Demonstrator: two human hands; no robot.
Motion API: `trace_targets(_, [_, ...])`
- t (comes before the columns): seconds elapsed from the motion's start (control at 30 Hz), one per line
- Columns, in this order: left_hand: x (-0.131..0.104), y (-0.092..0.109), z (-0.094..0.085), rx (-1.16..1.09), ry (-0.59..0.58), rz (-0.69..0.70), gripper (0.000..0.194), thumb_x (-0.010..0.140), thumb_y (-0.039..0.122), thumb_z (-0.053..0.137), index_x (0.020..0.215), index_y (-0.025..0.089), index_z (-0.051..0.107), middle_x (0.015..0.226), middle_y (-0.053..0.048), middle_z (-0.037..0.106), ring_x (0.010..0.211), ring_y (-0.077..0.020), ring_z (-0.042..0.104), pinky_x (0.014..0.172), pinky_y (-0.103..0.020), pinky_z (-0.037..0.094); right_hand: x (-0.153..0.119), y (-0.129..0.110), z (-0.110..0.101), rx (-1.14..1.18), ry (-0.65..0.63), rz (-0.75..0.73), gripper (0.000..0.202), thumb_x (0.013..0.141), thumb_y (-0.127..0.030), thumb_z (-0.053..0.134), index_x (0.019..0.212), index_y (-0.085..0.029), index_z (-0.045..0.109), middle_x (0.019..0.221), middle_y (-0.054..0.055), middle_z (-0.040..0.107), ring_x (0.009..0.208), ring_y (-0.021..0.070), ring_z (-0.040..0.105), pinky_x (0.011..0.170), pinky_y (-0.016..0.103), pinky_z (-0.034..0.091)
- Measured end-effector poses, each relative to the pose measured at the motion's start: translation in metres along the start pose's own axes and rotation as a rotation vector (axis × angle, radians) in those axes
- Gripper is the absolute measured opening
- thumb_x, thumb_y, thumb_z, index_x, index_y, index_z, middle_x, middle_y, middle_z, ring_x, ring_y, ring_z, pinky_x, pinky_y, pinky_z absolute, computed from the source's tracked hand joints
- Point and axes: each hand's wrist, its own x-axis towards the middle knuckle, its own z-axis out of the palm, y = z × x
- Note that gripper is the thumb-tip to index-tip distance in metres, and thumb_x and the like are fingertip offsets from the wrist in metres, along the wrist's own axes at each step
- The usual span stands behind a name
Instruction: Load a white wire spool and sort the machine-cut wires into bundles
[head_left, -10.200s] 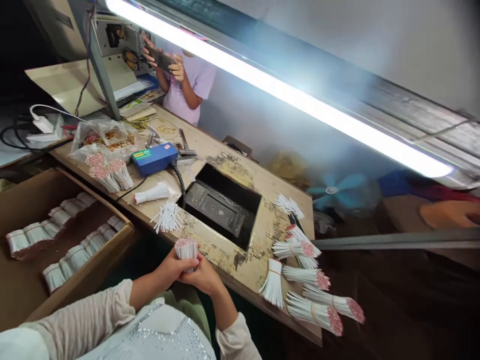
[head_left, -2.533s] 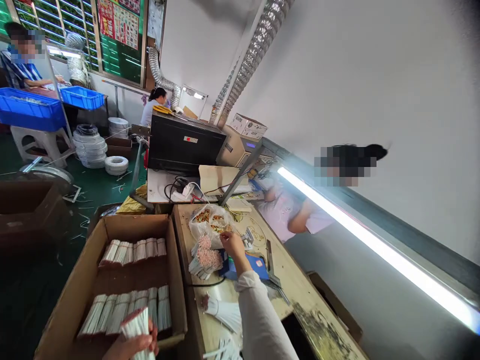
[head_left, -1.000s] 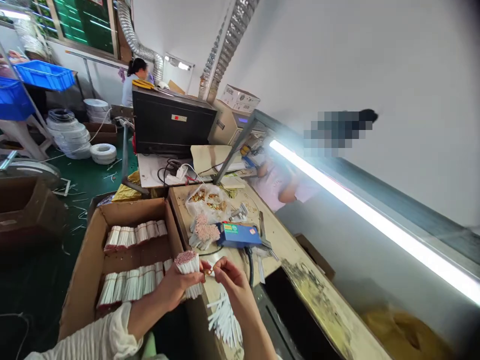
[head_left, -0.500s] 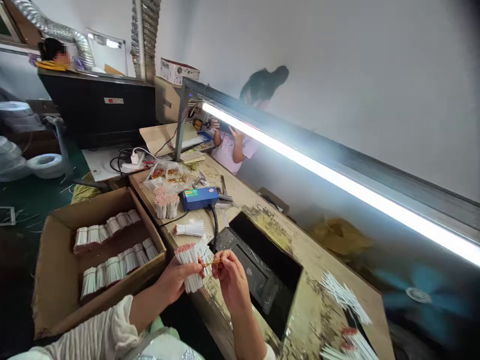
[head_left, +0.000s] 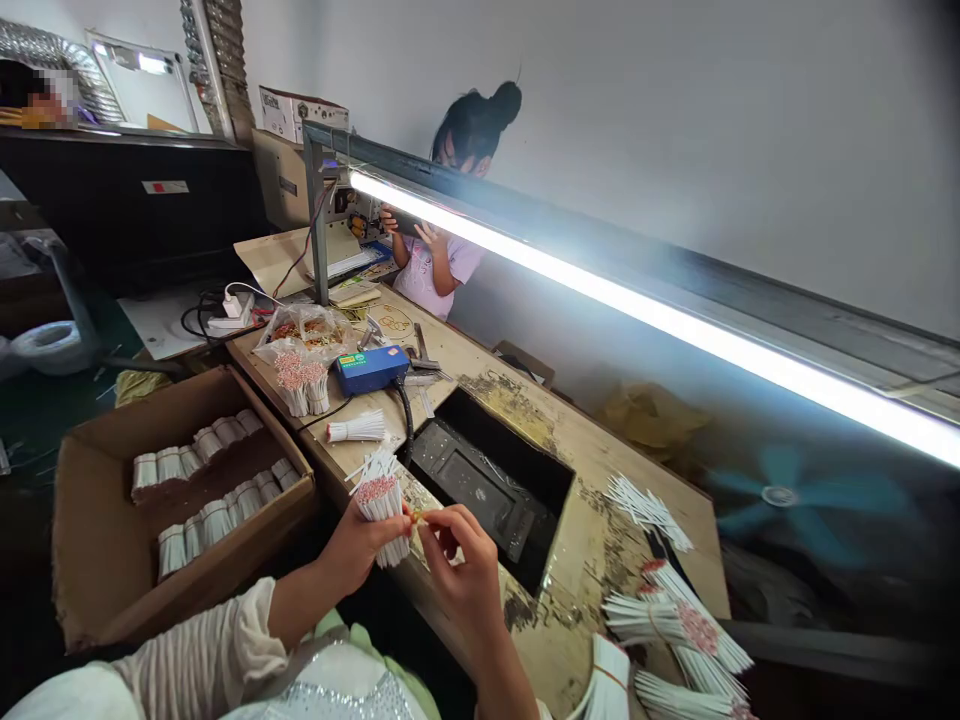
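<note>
My left hand (head_left: 358, 548) is closed around an upright bundle of thin white strands (head_left: 381, 505) with reddish tips at the top. Beside it, my right hand (head_left: 466, 562) pinches a yellowish rubber band (head_left: 417, 517) between thumb and fingers. The band reaches to the left fingertips at the bundle's side; whether it loops round the strands is hidden. Loose white strands (head_left: 375, 464) lie on the bench just behind the bundle. Farther back are a small tied bundle (head_left: 357, 427) lying flat and a standing group of red-tipped bundles (head_left: 301, 385).
A cardboard box (head_left: 180, 600) with rows of bundles stands left. On the bench (head_left: 517, 400) are a blue device (head_left: 371, 369), a plastic bag of bands (head_left: 304, 330) and a recessed black tray (head_left: 480, 490). More bundles (head_left: 675, 620) lie right, under a lamp (head_left: 600, 290). Another person (head_left: 431, 270) sits behind.
The view has shifted to the right, showing more bundles there. The stretched band between my hands is shorter now, and my right fingers are closer to the bundle.
</note>
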Motion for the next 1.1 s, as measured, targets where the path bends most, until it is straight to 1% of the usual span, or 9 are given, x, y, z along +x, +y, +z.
trace_targets(0.17, [-0.005,-0.001,0.003,0.054,-0.049,0.044,0.019,0.064,0.023,0.08,0.076,0.014,0.068,0.069,0.0,0.065,0.067,-0.0131,0.059,0.069,-0.026,0.047,-0.007,0.007,0.003,0.142,-0.034,0.154,0.016,0.092,-0.033,0.055,0.096,-0.022,0.066,0.083,0.003,0.065,0.071,0.0151,0.058,0.063,0.026,0.044])
trace_targets(0.33, [-0.008,0.004,0.005,0.125,-0.076,0.096,0.018,0.066,0.024,0.079,0.075,0.014,0.067,0.07,0.0,0.063,0.068,-0.0122,0.056,0.068,-0.024,0.045,-0.009,0.005,0.005,0.147,-0.042,0.131,0.015,0.088,-0.033,0.063,0.094,-0.022,0.07,0.082,0.003,0.065,0.067,0.0145,0.055,0.059,0.026,0.042])
trace_targets(0.47, [-0.011,0.007,0.007,0.195,-0.055,0.114,0.017,0.066,0.024,0.079,0.072,0.014,0.066,0.067,0.001,0.061,0.066,-0.0115,0.053,0.065,-0.023,0.043,-0.011,-0.001,0.007,0.098,-0.002,0.1,0.013,0.088,-0.032,0.062,0.084,-0.021,0.068,0.075,0.002,0.06,0.063,0.0137,0.052,0.057,0.026,0.039])
trace_targets(0.57, [-0.011,0.007,0.008,0.252,-0.049,0.122,0.015,0.067,0.024,0.077,0.071,0.014,0.066,0.067,0.0,0.061,0.065,-0.0117,0.053,0.065,-0.024,0.044,-0.012,-0.001,0.007,0.104,-0.01,0.134,0.015,0.089,-0.033,0.059,0.083,-0.02,0.064,0.075,0.001,0.058,0.065,0.014,0.051,0.059,0.026,0.04])
trace_targets(0.7, [-0.005,0.01,0.006,0.226,0.02,0.168,0.014,0.066,0.022,0.077,0.071,0.015,0.066,0.067,0.001,0.063,0.066,-0.0122,0.056,0.067,-0.025,0.045,-0.015,0.01,0.002,0.163,0.056,0.206,0.018,0.091,-0.036,0.056,0.082,-0.021,0.057,0.074,-0.001,0.052,0.065,0.013,0.046,0.06,0.026,0.039])
trace_targets(0.8, [0.0,0.014,0.004,0.144,0.073,0.165,0.017,0.064,0.023,0.078,0.071,0.016,0.065,0.065,0.001,0.063,0.064,-0.0124,0.057,0.065,-0.025,0.046,-0.017,0.018,-0.003,0.313,0.123,0.313,0.019,0.091,-0.039,0.056,0.083,-0.022,0.055,0.068,-0.003,0.047,0.06,0.0115,0.041,0.056,0.024,0.037])
trace_targets(0.87, [0.002,0.016,0.003,0.113,0.074,0.121,0.019,0.061,0.024,0.08,0.071,0.016,0.065,0.063,0.001,0.063,0.061,-0.0124,0.057,0.062,-0.025,0.046,-0.018,0.019,-0.004,0.484,0.16,0.366,0.019,0.091,-0.04,0.057,0.084,-0.022,0.056,0.071,-0.002,0.05,0.063,0.0118,0.045,0.057,0.023,0.039])
trace_targets(1.0, [0.0,0.012,0.001,0.114,0.01,0.016,0.023,0.057,0.023,0.082,0.07,0.014,0.066,0.063,0.0,0.064,0.06,-0.0123,0.057,0.061,-0.025,0.046,-0.015,0.012,-0.003,0.806,0.158,0.398,0.019,0.088,-0.04,0.059,0.083,-0.023,0.054,0.084,0.001,0.058,0.073,0.0145,0.055,0.06,0.025,0.044])
trace_targets(1.1, [-0.002,0.009,0.002,0.12,-0.026,-0.034,0.025,0.057,0.025,0.082,0.072,0.013,0.066,0.063,0.0,0.064,0.06,-0.0129,0.058,0.06,-0.025,0.045,-0.013,0.01,-0.003,0.866,0.157,0.401,0.019,0.087,-0.04,0.061,0.084,-0.023,0.053,0.082,0.001,0.059,0.07,0.0146,0.057,0.057,0.025,0.044])
